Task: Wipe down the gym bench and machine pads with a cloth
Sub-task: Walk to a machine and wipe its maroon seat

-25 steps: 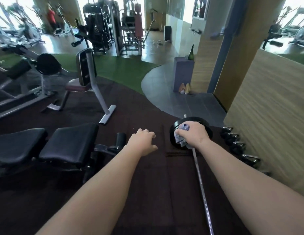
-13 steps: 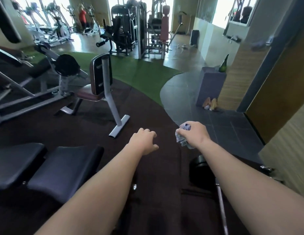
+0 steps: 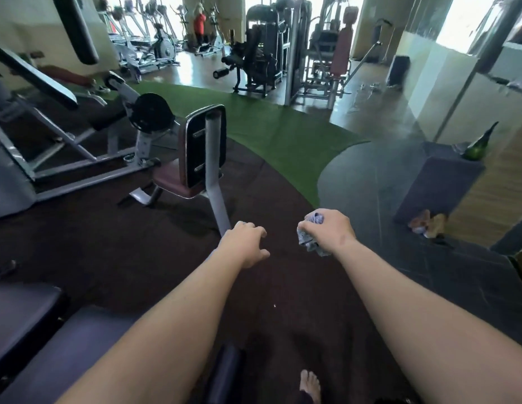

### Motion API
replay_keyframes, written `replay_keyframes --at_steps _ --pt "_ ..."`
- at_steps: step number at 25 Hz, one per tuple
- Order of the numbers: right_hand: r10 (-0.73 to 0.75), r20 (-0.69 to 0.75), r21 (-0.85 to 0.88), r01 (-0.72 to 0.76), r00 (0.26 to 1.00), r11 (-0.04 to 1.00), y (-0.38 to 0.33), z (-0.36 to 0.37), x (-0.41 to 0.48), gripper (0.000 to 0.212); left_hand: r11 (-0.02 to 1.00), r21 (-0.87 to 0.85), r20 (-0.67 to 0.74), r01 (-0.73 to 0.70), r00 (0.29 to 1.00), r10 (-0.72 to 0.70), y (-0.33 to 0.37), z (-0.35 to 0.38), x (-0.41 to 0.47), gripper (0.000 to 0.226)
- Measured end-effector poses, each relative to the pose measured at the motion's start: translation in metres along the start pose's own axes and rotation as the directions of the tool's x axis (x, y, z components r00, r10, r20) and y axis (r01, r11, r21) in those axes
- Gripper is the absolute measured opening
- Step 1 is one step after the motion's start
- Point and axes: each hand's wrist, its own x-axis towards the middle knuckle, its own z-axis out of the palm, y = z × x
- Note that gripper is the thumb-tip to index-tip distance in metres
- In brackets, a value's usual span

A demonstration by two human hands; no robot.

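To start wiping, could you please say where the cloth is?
Head view, right of centre: the cloth is gripped in the right hand, above the dark mat.

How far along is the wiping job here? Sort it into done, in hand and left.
Done: no pad shows signs of wiping. In hand: the right hand grips the bunched cloth in the air, off every pad; the left hand holds nothing. Left: the black bench pad and the upright seat ahead.

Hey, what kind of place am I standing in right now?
A gym, almost certainly: a padded seat bench stands ahead, weight machines line the back, and cardio trainers stand near the bright windows. Your right hand grips a cloth.
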Motion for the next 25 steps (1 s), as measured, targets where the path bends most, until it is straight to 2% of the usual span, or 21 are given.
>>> replay_keyframes --at_steps 2,5,9,11,16,19,22,25 --pt "-0.030 0.074 -0.016 0.031 0.997 0.999 -0.016 0.013 0.070 0.015 0.995 -0.043 -0.001 0.084 0.996 -0.085 -0.025 -0.006 0.047 0.057" --pt "-0.139 0.219 -0.092 0.163 0.966 0.982 -0.062 0.044 0.171 0.018 0.968 -0.100 -0.016 0.229 0.973 -0.232 -0.075 -0.022 0.105 0.052" --pt "-0.294 0.368 -0.137 0.364 0.882 0.921 -0.140 0.128 0.269 0.018 0.886 -0.174 -0.043 0.429 0.896 -0.442 -0.169 -0.042 0.143 0.053" --pt "-0.365 0.425 -0.108 0.446 0.829 0.888 -0.178 0.185 0.304 0.018 0.838 -0.192 -0.056 0.511 0.846 -0.530 -0.226 -0.048 0.151 0.053" --pt "-0.470 0.573 -0.047 0.599 0.672 0.800 -0.280 0.341 0.356 0.018 0.684 -0.224 -0.045 0.694 0.694 -0.719 -0.377 -0.062 0.145 0.054" --pt "-0.473 0.617 0.013 0.592 0.629 0.806 -0.332 0.410 0.369 0.016 0.614 -0.243 -0.030 0.751 0.627 -0.778 -0.446 -0.075 0.138 0.054" --pt "-0.480 0.697 0.046 0.636 0.532 0.771 -0.388 0.473 0.382 0.020 0.559 -0.247 -0.037 0.792 0.569 -0.822 -0.515 -0.087 0.134 0.055" --pt "-0.499 0.721 0.108 0.633 0.481 0.767 -0.438 0.532 0.399 0.018 0.507 -0.257 -0.036 0.823 0.516 -0.856 -0.581 -0.098 0.136 0.055"
